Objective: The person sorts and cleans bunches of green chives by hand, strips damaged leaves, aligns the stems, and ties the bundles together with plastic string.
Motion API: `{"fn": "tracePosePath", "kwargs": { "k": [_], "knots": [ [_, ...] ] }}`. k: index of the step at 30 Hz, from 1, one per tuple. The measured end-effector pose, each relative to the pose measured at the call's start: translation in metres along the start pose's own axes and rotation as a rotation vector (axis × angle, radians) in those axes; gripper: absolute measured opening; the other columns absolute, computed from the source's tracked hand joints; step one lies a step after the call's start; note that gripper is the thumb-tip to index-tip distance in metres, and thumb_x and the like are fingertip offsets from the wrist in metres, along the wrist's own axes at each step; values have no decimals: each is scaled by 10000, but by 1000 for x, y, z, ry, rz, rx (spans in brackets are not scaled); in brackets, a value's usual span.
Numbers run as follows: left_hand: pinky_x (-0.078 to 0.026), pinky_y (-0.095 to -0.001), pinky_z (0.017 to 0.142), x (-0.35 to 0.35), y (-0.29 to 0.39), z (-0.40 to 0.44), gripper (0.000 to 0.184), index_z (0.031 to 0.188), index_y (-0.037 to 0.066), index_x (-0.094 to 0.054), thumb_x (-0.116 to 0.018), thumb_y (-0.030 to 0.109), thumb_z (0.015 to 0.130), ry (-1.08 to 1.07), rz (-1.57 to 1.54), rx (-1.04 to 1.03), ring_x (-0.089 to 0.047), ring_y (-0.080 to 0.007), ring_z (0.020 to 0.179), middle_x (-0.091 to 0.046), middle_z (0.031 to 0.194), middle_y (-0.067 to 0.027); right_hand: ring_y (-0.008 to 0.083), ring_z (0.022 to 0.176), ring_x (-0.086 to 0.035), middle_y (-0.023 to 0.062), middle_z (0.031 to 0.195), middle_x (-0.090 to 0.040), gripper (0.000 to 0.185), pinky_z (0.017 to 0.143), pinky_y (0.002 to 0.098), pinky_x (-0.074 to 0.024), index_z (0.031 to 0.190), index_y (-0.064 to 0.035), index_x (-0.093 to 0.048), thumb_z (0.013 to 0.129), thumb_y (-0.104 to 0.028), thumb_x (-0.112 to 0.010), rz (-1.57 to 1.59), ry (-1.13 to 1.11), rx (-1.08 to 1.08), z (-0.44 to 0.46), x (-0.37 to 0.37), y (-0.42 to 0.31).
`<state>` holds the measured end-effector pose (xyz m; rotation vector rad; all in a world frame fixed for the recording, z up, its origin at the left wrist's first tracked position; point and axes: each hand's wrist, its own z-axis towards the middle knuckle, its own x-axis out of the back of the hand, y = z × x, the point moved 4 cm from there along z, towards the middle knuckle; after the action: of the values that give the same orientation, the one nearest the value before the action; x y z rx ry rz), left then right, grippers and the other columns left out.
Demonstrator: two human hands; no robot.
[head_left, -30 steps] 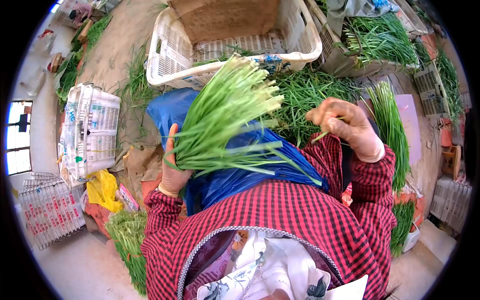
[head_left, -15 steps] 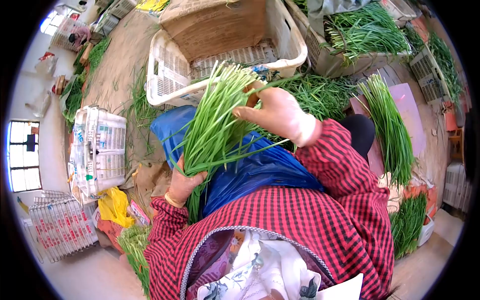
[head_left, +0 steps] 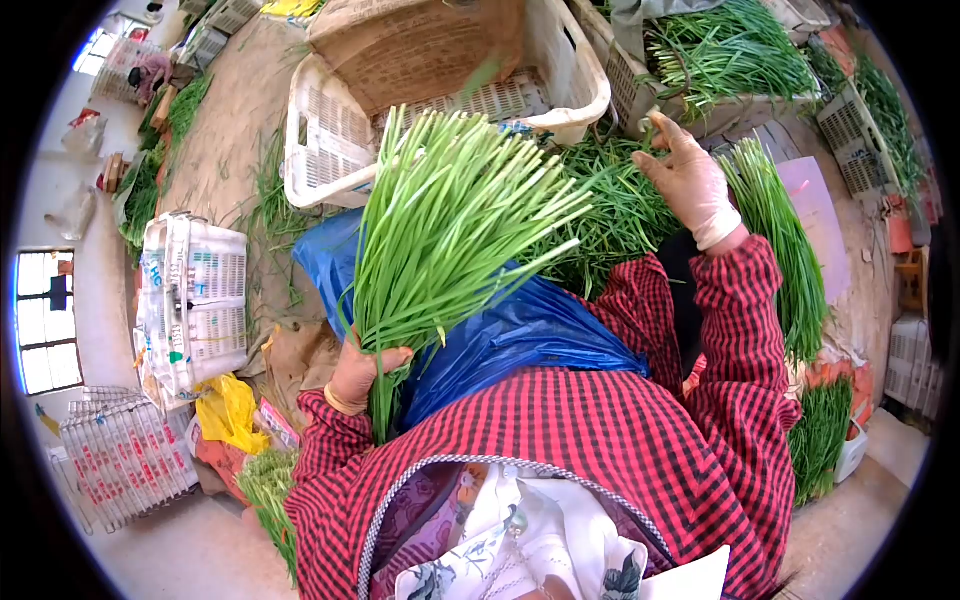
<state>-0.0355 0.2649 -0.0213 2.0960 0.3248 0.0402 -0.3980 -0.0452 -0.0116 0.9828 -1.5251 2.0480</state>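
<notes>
My left hand [head_left: 362,374] is closed round the lower part of a bundle of long green stalks [head_left: 440,230]. The pale ends fan out up and to the right, over a blue plastic sheet [head_left: 500,335] on my lap. My right hand [head_left: 690,180] is raised to the right of the bundle, thumb and fingers apart, with nothing visible in it. Loose green leaves [head_left: 615,205] lie heaped between the bundle and my right hand. Just right of that hand, another bundle of stalks [head_left: 775,240] rests on a pinkish board [head_left: 820,215].
Ahead stands a white plastic basket [head_left: 330,190] with brown lining. A crate of greens [head_left: 735,60] is at the upper right. White crates [head_left: 195,300] and a yellow bag [head_left: 230,412] are at the left. A person [head_left: 152,72] is far off at the upper left.
My right hand was at the bundle half a second ago and has moved away to the right, opening. The stalks in my left hand are now spread wider.
</notes>
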Motion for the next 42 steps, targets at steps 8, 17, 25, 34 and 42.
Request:
{"fn": "tracePosePath", "kwargs": {
  "k": [8,17,25,34,42],
  "knots": [
    [-551,-295,820,-16,9,6,546,1245,28,-605,-784,-11,730,47,115,-2,-642,-143,926,-679,1081,-58,390,1325,-442,204,1370,-547,323,1118,479,-335,985,-80,-767,817,-356,-769,59,-159,355,-12,-58,-119],
    [-541,-290,780,-9,-13,7,539,1224,14,-606,-781,-22,715,64,-62,-8,-651,-147,876,-685,1057,-55,408,1375,-389,194,1387,-536,238,1141,490,-300,878,-101,-763,762,-306,-802,176,12,255,-11,-94,-125],
    [-544,-298,780,-10,-16,9,523,1248,8,-586,-766,-35,759,-7,-107,-4,-650,-166,896,-679,1088,-72,284,920,-636,135,957,-663,106,892,390,-504,716,-49,-582,723,-4,-679,423,316,382,10,-72,-88],
    [-543,-315,674,-16,-6,8,445,1191,1,-611,-809,65,798,17,60,-100,-642,-174,779,-687,969,-78,368,1256,-518,238,1372,-503,253,1050,442,-430,1033,-83,-756,841,-248,-755,589,-142,160,18,-34,-83],
    [-550,-325,809,-11,-13,-1,622,1288,0,-539,-807,-63,730,-98,-205,11,-640,-183,972,-660,1110,-92,301,1210,-545,163,1207,-610,271,1062,382,-386,955,-38,-752,810,-266,-772,682,-392,180,13,-64,-102]
  ]
}}
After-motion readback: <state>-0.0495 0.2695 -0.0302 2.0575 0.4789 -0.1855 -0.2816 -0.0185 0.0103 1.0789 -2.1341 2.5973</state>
